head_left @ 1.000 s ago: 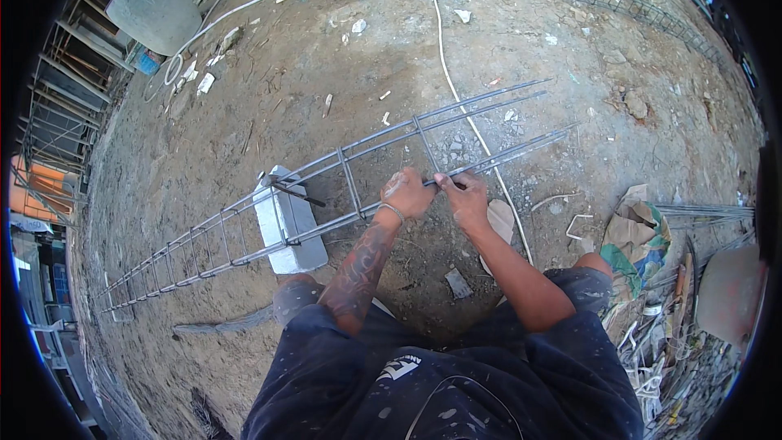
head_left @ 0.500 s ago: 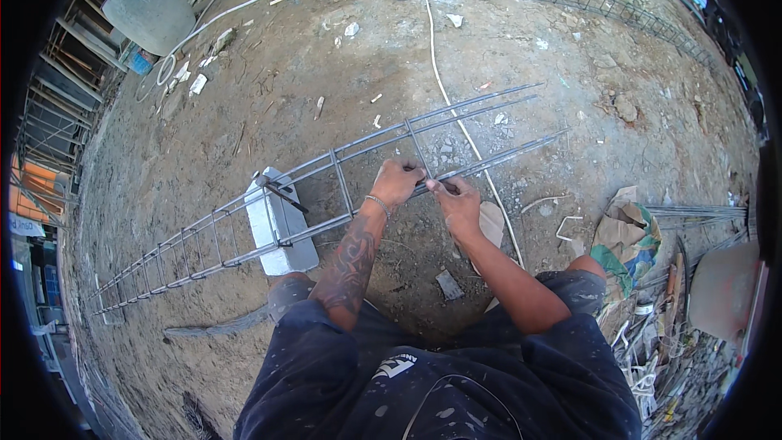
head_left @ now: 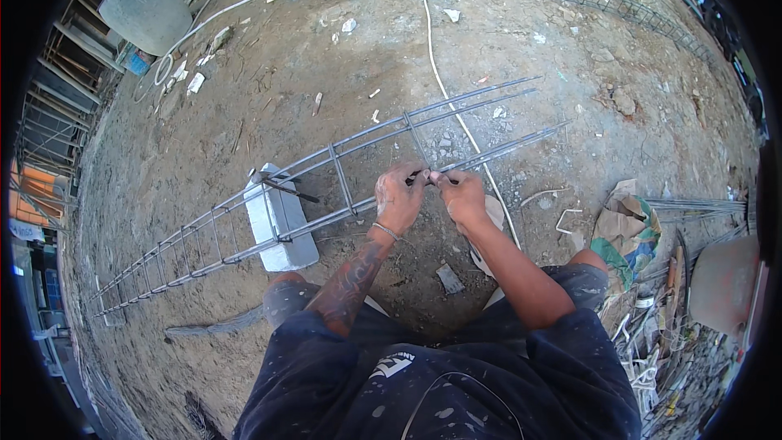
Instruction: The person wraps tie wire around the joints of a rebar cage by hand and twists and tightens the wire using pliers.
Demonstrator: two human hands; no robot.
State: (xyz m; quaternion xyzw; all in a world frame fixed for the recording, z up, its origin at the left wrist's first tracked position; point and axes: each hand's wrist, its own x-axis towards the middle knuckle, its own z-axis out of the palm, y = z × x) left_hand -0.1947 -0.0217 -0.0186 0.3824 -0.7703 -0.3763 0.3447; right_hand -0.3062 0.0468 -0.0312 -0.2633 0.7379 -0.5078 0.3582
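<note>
Cage (head_left: 340, 175) of metal bars rests across a white block (head_left: 265, 224) while left hand (head_left: 397, 194) and right hand (head_left: 463, 195) apparently fasten a crossbar (head_left: 416, 142), fingers bent inward, grip too hidden to tell, the next move likely needing steady pinching.

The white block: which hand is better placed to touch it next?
Left, probably: the left hand is on the block's side, nearer than the right hand. Both hands are busy at the cage, though.
</note>
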